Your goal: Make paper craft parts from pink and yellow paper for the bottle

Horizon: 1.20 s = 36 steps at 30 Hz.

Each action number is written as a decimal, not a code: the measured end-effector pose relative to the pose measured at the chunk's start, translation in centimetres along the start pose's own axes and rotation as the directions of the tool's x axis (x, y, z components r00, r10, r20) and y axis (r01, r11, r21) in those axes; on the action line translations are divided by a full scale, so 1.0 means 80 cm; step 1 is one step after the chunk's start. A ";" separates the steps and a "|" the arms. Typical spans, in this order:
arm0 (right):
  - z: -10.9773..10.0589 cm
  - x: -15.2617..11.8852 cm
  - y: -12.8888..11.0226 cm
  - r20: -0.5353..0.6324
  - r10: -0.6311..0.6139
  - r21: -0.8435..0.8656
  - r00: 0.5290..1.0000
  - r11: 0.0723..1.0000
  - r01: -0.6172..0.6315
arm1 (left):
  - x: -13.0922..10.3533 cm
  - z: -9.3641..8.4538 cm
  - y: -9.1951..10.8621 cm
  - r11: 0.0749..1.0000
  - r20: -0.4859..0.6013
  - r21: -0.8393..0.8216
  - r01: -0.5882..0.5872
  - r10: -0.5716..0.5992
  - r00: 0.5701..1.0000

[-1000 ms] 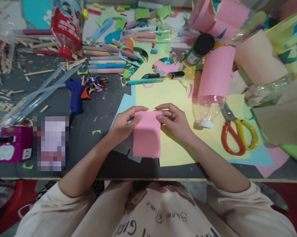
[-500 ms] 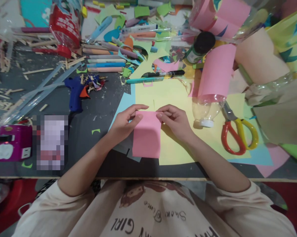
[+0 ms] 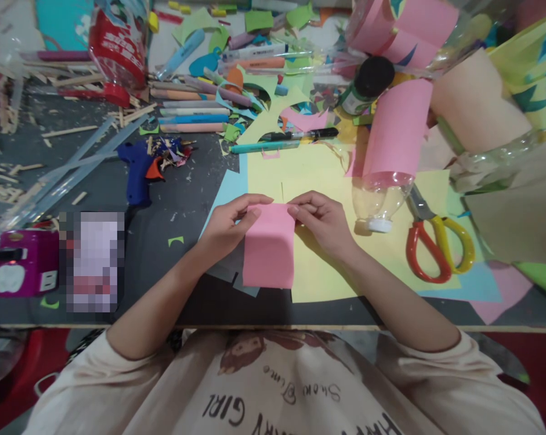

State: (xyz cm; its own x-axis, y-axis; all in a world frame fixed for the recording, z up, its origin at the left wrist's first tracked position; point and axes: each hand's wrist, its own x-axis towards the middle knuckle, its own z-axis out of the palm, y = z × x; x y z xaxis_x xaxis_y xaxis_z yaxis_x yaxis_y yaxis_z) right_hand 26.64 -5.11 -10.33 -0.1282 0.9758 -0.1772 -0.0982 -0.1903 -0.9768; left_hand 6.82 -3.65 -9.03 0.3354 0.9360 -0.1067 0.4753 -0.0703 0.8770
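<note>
A pink sheet of paper (image 3: pixel 269 254) hangs between my two hands over the front of the table. My left hand (image 3: pixel 231 225) pinches its upper left corner between thumb and fingers. At the upper right corner, my right hand (image 3: pixel 321 219) grips it the same way, thumb on the near face. Behind and beneath lies a large yellow sheet (image 3: pixel 331 272), with the edge of a light blue sheet (image 3: pixel 230 187) showing at its left. To the right of my right hand are scissors (image 3: pixel 429 251) with one red and one yellow handle.
A clear bottle wrapped in pink paper (image 3: pixel 397 133) lies beyond the scissors. On the left are a blue glue gun (image 3: pixel 139 172), a purple box (image 3: pixel 23 263) and a blurred-out rectangular object (image 3: pixel 95 260). Markers (image 3: pixel 195 119), paper scraps and wooden sticks crowd the back.
Almost nothing differs. The pink sheet's lower edge sits very slightly higher, and both hands keep their hold on its top corners.
</note>
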 end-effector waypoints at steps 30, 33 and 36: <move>-0.002 -0.004 0.015 0.204 0.075 -0.095 0.976 0.994 -0.056 | -0.004 0.007 0.008 0.999 0.006 -0.029 0.015 -0.014 1.000; -0.002 -0.004 0.013 0.210 0.084 -0.092 0.974 0.994 -0.066 | -0.003 0.006 0.008 1.000 0.014 -0.029 0.012 -0.011 1.000; -0.002 -0.004 0.011 0.205 0.093 -0.083 0.974 0.994 -0.077 | -0.004 0.005 0.008 0.998 0.016 -0.056 0.018 -0.017 1.000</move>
State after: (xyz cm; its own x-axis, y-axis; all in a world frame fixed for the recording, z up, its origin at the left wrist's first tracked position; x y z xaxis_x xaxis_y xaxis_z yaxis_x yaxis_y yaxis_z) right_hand 26.76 -5.58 -11.12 -0.3368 0.9108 -0.2386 -0.0058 -0.2554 -0.9668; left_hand 7.37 -4.12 -8.62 0.3408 0.9312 -0.1290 0.4351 -0.0346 0.8997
